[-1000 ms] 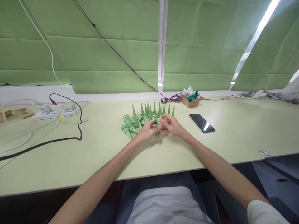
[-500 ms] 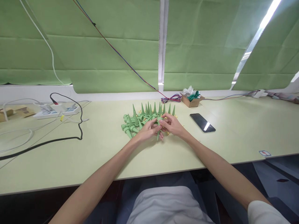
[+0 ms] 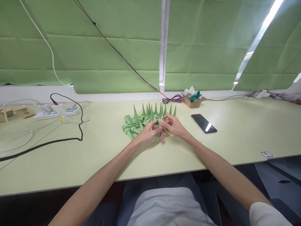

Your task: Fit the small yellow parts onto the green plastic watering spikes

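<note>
My left hand is closed around a green plastic spike whose tapered tip points down toward me. At the spike's wider upper end, the fingers of my right hand are pinched on it, the two hands touching or nearly so. Behind and left of my hands lie several like green spikes, some on their sides, others standing with points up in a row. Small yellow pieces are scattered by the pile, partly hidden by my right hand.
A black phone lies to the right, with a small cardboard box holding clear plastic and green material behind it. Red and blue wire is coiled near the wall. Left are a power strip and a black cable.
Almost nothing differs. Both hands keep the same place and hold on the spike, with only a slight shift of the fingers at most.
</note>
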Demonstrator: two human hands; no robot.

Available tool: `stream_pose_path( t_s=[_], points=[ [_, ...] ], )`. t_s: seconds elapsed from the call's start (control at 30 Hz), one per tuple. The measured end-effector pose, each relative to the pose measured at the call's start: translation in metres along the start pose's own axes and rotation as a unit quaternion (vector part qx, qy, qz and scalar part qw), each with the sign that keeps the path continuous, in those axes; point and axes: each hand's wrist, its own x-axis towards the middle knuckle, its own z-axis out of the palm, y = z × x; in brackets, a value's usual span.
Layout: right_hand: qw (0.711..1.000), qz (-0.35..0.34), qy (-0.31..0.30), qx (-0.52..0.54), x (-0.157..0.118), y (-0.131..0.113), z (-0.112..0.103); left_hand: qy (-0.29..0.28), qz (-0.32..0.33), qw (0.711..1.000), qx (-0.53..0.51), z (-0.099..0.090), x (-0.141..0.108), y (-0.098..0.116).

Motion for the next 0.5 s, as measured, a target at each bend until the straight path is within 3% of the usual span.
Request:
stream_pose_path(
  t_s=[0.5],
  points=[
    [1.0, -0.019, 0.0, -0.02, -0.0003, -0.0001, 0.0002, 0.012, 0.0, 1.0, -0.008, 0.0017, 0.0006, 0.0001]
  ],
)
